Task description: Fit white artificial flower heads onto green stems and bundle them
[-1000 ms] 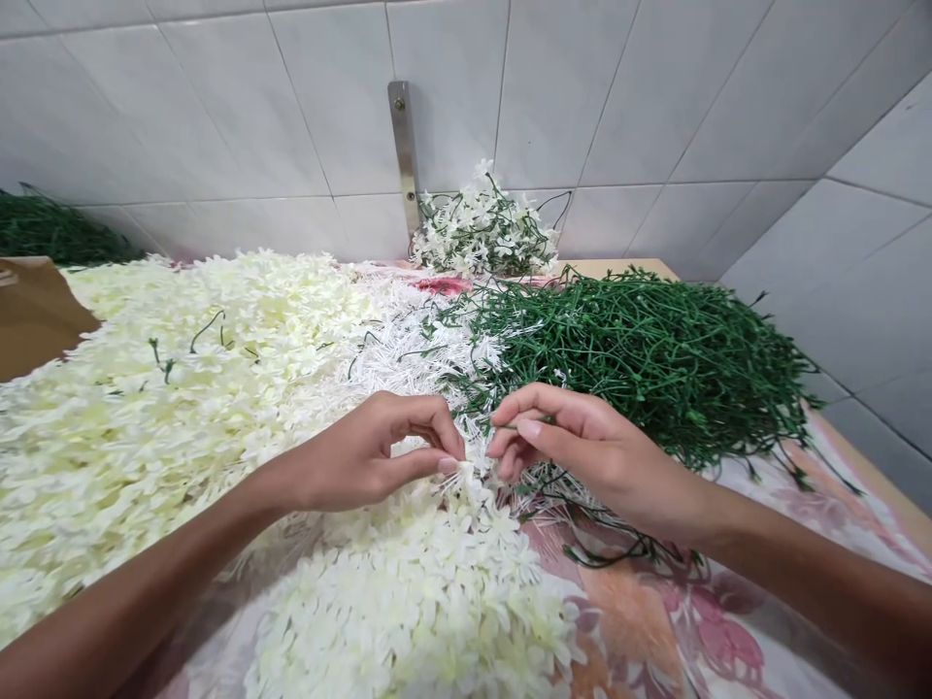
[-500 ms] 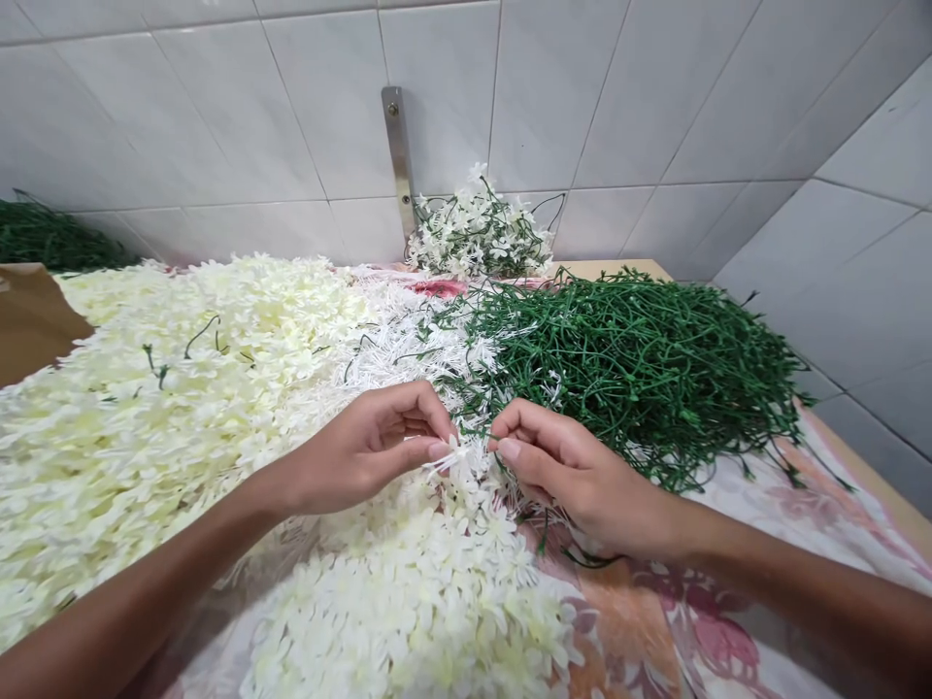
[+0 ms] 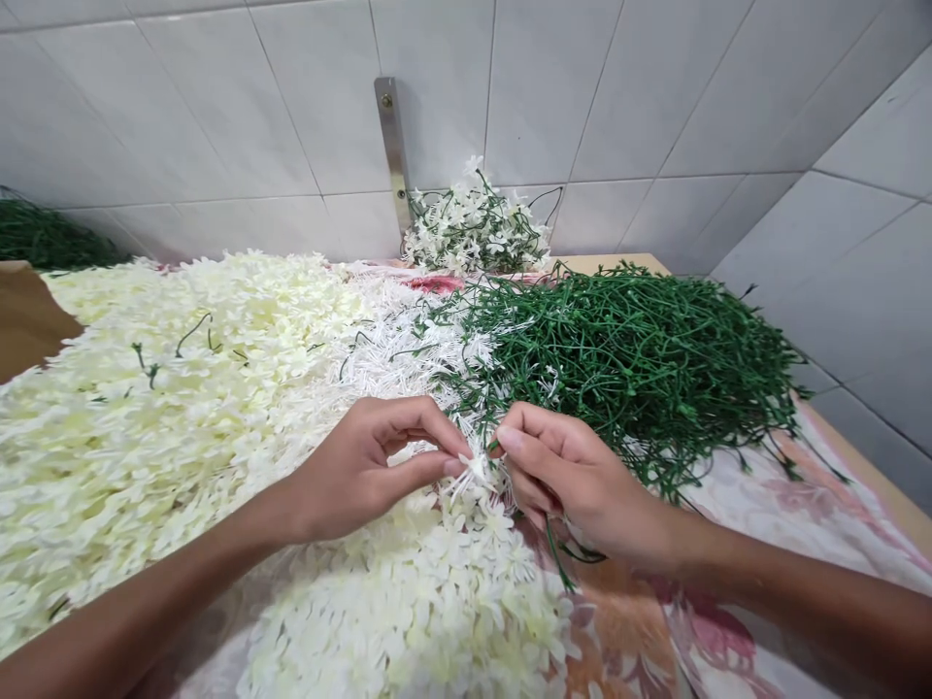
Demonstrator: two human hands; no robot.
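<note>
My left hand (image 3: 385, 466) pinches a small white artificial flower (image 3: 477, 472) between thumb and forefinger. Close against it, my right hand (image 3: 560, 476) is closed on a green plastic stem (image 3: 559, 555), whose tip shows at the fingertips and whose branches hang below the palm. The stem tip and the flower's base meet or nearly meet; I cannot tell which. Beneath the hands lies a heap of cream petals (image 3: 408, 612). Thin white stamens (image 3: 415, 349) are piled just beyond, and a big bundle of green stems (image 3: 641, 369) lies behind my right hand.
Cream petals (image 3: 146, 437) cover the left of the table. Finished-looking white flower sprays (image 3: 473, 228) lean by the tiled wall (image 3: 437, 87) near a metal bracket (image 3: 391, 146). At far left are brown paper (image 3: 33, 320) and more green stems (image 3: 50, 233). A floral cloth (image 3: 728, 621) lies underneath.
My left hand has moved slightly right and down with the flower, closer to the stem tip. My right hand has curled further, and its stem's branches hang lower.
</note>
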